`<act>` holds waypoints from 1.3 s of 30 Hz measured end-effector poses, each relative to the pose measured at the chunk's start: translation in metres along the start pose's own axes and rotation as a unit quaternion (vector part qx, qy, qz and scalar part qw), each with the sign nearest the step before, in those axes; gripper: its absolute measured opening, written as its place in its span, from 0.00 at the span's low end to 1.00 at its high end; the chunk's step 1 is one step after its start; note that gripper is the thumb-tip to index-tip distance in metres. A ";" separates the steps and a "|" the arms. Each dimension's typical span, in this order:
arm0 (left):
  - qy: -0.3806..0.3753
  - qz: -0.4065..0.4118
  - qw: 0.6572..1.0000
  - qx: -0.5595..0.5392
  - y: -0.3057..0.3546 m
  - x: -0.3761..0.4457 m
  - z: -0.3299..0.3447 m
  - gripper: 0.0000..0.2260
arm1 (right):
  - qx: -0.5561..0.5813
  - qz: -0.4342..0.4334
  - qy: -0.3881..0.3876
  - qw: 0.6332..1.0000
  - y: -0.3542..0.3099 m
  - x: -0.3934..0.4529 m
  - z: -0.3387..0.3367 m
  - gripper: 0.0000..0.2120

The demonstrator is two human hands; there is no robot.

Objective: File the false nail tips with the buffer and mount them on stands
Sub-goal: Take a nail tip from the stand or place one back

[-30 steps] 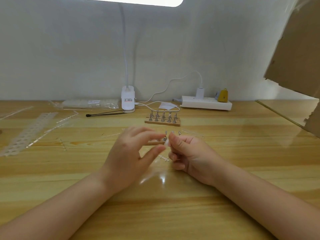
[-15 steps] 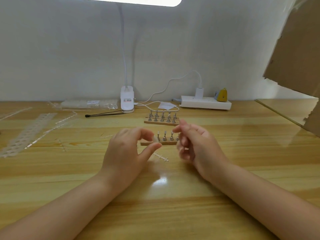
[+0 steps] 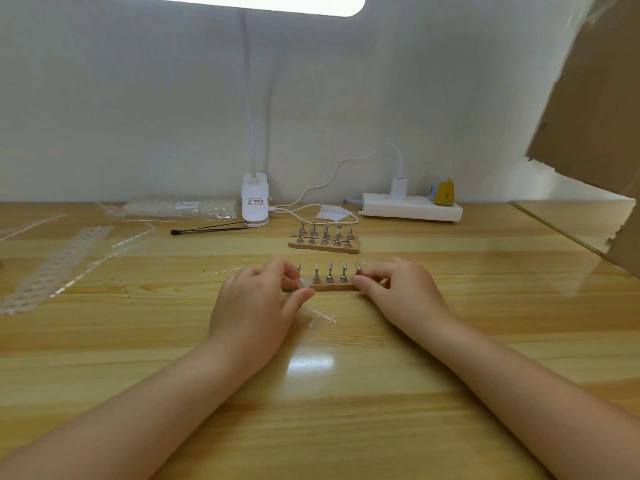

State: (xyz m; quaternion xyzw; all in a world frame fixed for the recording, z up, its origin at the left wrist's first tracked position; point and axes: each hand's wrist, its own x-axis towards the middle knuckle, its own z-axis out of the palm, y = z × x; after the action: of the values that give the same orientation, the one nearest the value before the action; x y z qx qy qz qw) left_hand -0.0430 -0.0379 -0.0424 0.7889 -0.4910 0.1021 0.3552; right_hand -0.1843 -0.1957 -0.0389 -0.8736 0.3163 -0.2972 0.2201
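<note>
A wooden base (image 3: 332,287) carrying a row of small metal stands (image 3: 329,273) lies mid-table. My left hand (image 3: 256,299) grips the base's left end, thumb in front and curled fingers over the leftmost stand. My right hand (image 3: 398,289) pinches the rightmost stand (image 3: 358,270) between forefinger and thumb; whatever lies under the fingertips is hidden. A clear sprue strip (image 3: 320,312) lies just in front of the base. Behind stands a second base with two rows of stands (image 3: 325,239). No buffer is visible.
At the back are a white clip lamp (image 3: 255,204), its cable (image 3: 332,174), a power strip (image 3: 412,209) and a thin black tool (image 3: 207,231). Clear nail-tip strips (image 3: 59,265) and a plastic bag (image 3: 180,209) lie left. Cardboard (image 3: 595,98) hangs at right.
My right hand moved forward from in front of my left thumb to the right end of the stand row. My left hand shifted to the base's left end.
</note>
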 end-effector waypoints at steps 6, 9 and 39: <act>0.002 0.007 1.000 0.009 0.001 0.001 0.001 0.08 | -0.054 -0.018 0.019 0.998 -0.004 0.002 0.001 0.10; 0.002 0.006 1.000 0.015 0.000 0.001 0.001 0.09 | -0.092 -0.051 0.030 0.994 -0.007 -0.001 0.001 0.09; 0.059 0.158 0.985 -0.042 0.007 -0.002 -0.003 0.15 | 0.129 -0.248 -0.033 0.959 -0.023 -0.022 -0.001 0.06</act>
State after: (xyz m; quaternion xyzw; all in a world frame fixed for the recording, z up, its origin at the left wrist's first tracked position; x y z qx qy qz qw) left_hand -0.0495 -0.0364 -0.0385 0.6782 -0.5919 0.1824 0.3956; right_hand -0.1891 -0.1647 -0.0339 -0.8979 0.0408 -0.3522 0.2609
